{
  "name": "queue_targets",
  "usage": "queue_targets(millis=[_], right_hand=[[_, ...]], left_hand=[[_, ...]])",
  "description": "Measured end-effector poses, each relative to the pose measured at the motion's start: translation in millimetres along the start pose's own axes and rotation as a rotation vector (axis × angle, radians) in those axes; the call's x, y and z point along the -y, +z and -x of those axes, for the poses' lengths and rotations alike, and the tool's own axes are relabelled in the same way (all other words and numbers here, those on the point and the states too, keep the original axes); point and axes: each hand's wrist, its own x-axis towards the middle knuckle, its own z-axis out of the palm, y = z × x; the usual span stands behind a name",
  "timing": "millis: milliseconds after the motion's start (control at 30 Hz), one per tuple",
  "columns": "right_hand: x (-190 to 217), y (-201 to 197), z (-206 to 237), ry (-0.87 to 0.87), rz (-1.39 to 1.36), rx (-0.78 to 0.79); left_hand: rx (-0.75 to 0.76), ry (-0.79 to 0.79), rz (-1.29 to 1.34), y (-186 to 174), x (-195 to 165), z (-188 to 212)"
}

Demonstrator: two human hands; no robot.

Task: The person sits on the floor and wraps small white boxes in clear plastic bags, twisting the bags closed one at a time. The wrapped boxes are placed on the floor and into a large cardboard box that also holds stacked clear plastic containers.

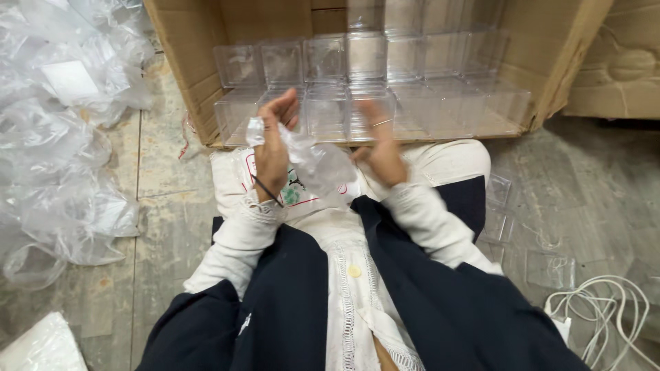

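Left hand (273,148) and right hand (380,148) are raised over the lap, fingers loosely curled, pinching a crumpled clear bag (313,158) stretched between them; the right hand is blurred. Beyond stands an open carton (185,55) stacked with clear boxes (364,75). Loose plastic wrap (55,137) lies on the floor to the left.

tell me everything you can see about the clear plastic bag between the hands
The clear plastic bag is thin, see-through film, crumpled and creased, with nothing visible inside. It hangs in the air above the person's lap, in front of the cardboard box of clear plastic cases. The left hand grips its upper left end; the right hand, blurred, touches its right side.
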Motion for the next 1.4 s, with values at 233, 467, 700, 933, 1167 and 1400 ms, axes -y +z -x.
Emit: queue_targets(millis=[233, 467, 700, 933, 1167, 1400], right_hand=[[-14.4, 70.2, -16.6, 0.129, -0.137, -0.033], [0.7, 82.6, -7.7, 0.051, -0.234, 0.044], [20.2, 97.0, -8.3, 0.093, 0.004, 0.04], [29.1, 104.8, 0.2, 0.057, -0.094, 0.09], [25.1, 112.0, -1.0, 0.101, -0.15, 0.07], [12.0, 122.0, 7.0, 0.079, -0.184, 0.089]], left_hand=[[-0.128, 0.037, -0.518, -11.4, -29.1, 10.9], [-0.127, -0.112, -0.254, -24.8, -48.8, 41.7], [-0.194, -0.005, -0.512, -10.6, -64.5, 47.0], [-0.243, -0.269, 0.062, -22.8, -52.3, 56.9], [-0.227, -0.121, -0.204, -30.5, -43.8, 68.0], [-0.279, -0.339, 0.044, -19.1, -59.8, 66.0]])
